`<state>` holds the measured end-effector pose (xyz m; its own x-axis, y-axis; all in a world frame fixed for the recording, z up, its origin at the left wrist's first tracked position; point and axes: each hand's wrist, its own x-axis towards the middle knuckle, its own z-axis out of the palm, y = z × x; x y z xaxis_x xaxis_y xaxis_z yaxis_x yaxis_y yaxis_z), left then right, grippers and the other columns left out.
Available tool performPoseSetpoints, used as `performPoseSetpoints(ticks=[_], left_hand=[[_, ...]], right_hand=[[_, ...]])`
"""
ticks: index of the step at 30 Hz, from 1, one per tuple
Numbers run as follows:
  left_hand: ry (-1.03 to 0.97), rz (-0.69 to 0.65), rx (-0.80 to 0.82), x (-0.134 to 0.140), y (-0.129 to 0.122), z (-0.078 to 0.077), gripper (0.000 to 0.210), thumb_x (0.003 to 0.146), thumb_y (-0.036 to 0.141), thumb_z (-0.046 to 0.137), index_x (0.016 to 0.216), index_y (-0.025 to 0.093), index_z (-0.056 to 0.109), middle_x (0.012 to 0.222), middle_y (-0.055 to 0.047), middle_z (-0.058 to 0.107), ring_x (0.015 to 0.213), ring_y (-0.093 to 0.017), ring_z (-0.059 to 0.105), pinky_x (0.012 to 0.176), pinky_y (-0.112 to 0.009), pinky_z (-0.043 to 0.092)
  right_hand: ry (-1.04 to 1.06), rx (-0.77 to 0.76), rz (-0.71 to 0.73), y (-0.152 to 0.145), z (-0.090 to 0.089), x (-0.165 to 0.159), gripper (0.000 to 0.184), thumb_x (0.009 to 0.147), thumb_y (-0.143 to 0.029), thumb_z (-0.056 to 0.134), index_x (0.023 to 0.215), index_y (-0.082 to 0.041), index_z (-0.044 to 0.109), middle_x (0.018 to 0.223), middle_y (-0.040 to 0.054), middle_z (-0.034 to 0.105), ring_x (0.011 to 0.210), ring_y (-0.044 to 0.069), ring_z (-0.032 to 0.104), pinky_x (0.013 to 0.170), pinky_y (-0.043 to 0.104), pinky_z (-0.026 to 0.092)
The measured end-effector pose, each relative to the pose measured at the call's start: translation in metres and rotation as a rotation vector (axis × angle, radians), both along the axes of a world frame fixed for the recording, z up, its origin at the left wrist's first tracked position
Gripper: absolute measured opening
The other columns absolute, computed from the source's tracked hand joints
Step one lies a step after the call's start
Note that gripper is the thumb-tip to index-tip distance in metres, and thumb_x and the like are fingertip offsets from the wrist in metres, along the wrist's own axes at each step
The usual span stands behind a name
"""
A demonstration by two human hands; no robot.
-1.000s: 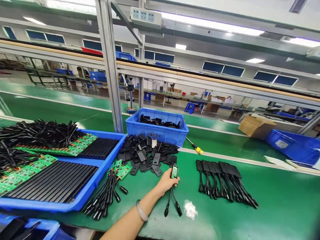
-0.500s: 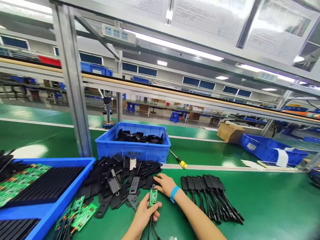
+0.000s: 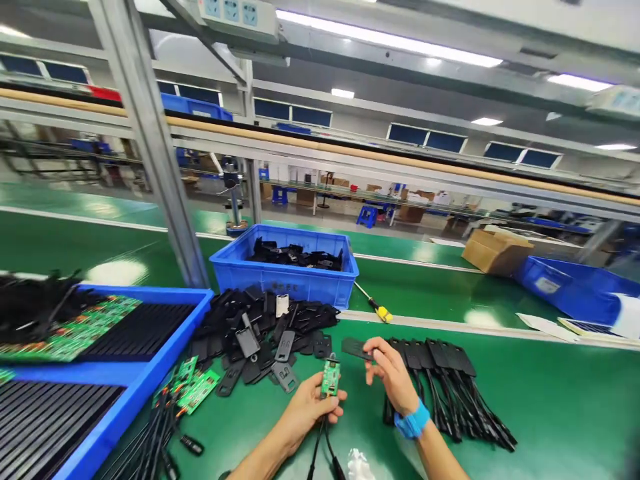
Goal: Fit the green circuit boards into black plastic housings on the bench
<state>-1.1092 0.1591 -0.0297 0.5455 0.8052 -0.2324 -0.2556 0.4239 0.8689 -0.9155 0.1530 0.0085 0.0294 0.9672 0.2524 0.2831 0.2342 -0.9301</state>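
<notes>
My left hand (image 3: 315, 405) is closed around a small green circuit board (image 3: 331, 377), held upright with two black cables (image 3: 325, 440) hanging below it. Between the thumb and fingers of my right hand (image 3: 393, 373) is a flat black plastic cover (image 3: 356, 348), raised just right of the board. A blue band sits on my right wrist. Left of my hands spreads a heap of loose black plastic covers (image 3: 284, 346). Beyond my right hand lies a row of black cased units with cables (image 3: 440, 363). Several green boards with cables (image 3: 199, 391) rest at the left.
A blue bin (image 3: 285, 280) of black parts stands behind the heap. At left is a blue tray (image 3: 197, 327) with boards and black strips. A yellow-handled screwdriver (image 3: 384, 313) lies behind my right hand. A metal post (image 3: 160, 147) rises at the left; crumpled clear plastic (image 3: 359, 465) is in front.
My right hand has moved right from the edge of the heap, a black cover now in its fingers. The board stays in my left hand. The view has shifted.
</notes>
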Motion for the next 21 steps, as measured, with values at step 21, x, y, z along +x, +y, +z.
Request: performPoseSetpoints(ticks=[21], left_hand=[[0.067, -0.115, 0.171, -0.001, 0.0, -0.002, 0.056, 0.056, 0.028, 0.083, 0.103, 0.01, 0.059, 0.088, -0.005, 0.064, 0.056, -0.007, 0.054, 0.055, -0.022, 0.047]], right_hand=[[0.255, -0.263, 0.011, -0.009, -0.019, -0.02, 0.038, 0.068, -0.049, 0.073, 0.083, -0.017, 0.058, 0.064, -0.0011, 0.057, 0.06, 0.012, 0.053, 0.052, 0.023, 0.041]])
